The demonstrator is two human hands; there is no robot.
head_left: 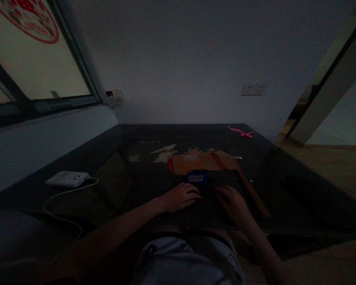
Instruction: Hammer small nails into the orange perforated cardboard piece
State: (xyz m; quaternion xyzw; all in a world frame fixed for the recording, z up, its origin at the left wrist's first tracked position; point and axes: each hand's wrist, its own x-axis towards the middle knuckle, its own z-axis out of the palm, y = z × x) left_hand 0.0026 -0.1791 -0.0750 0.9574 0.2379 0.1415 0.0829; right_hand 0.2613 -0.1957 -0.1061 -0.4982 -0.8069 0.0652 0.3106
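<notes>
In the dim head view my left hand [182, 196] lies low over the dark tabletop, fingers stretched out to the right. My right hand [231, 201] rests opposite it, its fingers reaching forward and inward with the thumb apart. The space between them is very dark, and I cannot make out any thing held there. Just beyond my fingertips is a small blue box [197, 176] with a pale label. Behind the box an orange patterned piece [192, 162] with red bands lies flat. A long brown wooden stick [253, 192] slants past my right hand.
A white power bank [68, 179] with a white cable [57, 194] lies on the left of the dark table [112, 154]. A pink ribbon [243, 133] is at the far right corner. A wall [180, 79] with sockets [253, 90] stands behind; a window is at left.
</notes>
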